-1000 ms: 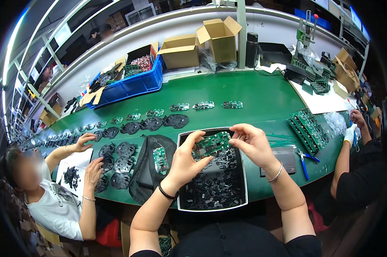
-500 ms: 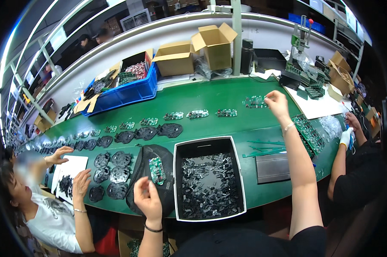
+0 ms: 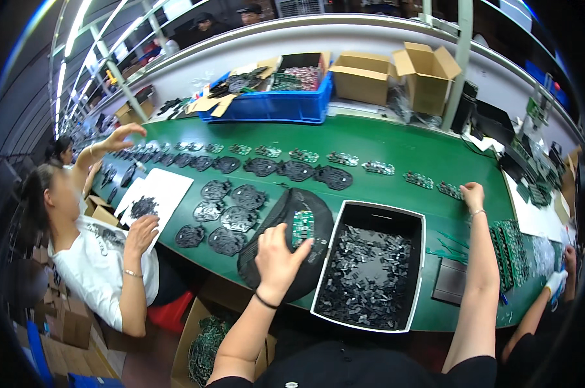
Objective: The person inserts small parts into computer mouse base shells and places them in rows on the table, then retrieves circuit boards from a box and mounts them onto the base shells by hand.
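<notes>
Fingers pinched, my right hand (image 3: 474,197) grips the right end of a small green circuit board (image 3: 450,189), the last in a row across the table. Another circuit board (image 3: 419,180) is just left of it in that row. My left hand (image 3: 279,258) is open, thumb and fingers spread, at the lower end of a green circuit board (image 3: 303,227). That board is on a dark mesh-covered round pad (image 3: 266,271). Whether my fingers touch it, I cannot tell. Between my arms stands a white-rimmed black tray (image 3: 420,271) of small black parts.
Black plastic shells (image 3: 296,171) line the table, with more grouped left of the pad. A co-worker (image 3: 105,258) sits at left by a white board (image 3: 176,184). Another person's gloved hand (image 3: 555,282) is far right. A blue crate (image 3: 266,110) and cardboard boxes (image 3: 360,81) stand behind.
The view has swung left, so the table appears shifted right. My left hand has spread its fingers and reached closer to the board on the pad. My right hand stays at the row's right end.
</notes>
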Tool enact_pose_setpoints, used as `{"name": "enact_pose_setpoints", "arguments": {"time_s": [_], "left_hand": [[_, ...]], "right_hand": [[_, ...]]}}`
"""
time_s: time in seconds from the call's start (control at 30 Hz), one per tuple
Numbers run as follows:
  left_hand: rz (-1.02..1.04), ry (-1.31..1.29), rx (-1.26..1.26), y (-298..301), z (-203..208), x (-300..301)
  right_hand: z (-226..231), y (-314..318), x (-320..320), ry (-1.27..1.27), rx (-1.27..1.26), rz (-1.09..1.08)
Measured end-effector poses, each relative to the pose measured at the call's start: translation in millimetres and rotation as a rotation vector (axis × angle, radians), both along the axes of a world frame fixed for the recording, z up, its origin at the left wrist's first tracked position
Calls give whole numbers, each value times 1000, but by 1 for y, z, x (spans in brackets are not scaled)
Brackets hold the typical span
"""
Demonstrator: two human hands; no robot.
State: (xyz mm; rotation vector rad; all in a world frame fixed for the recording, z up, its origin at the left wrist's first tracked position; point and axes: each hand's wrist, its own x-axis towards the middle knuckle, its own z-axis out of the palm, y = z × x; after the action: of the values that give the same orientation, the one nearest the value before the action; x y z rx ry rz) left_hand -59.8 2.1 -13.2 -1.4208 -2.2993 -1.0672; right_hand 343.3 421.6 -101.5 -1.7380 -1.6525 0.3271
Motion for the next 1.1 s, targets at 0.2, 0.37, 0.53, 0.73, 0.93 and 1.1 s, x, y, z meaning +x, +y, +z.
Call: {"name": "enact_pose_setpoints", "arguments": {"time_s": [0.2, 0.37, 0.53, 0.73, 0.93, 1.1], "left_hand": [[44, -4, -244, 14, -12, 1], [-17, -184, -65, 9, 2, 0], [-342, -8, 134, -2, 52, 27], [-474, 127, 150, 0, 59, 46], [-526, 98, 161, -5, 57, 58], [-523, -15, 254, -5, 51, 40]], "right_hand": [[74, -67, -71, 261, 25, 557], [137, -168, -159, 223, -31, 972], [184, -253, -216, 139, 78, 1184], [194, -276, -213, 132, 124, 1174], [185, -279, -187, 257, -60, 1052], [190, -196, -124, 113, 324, 705]]}}
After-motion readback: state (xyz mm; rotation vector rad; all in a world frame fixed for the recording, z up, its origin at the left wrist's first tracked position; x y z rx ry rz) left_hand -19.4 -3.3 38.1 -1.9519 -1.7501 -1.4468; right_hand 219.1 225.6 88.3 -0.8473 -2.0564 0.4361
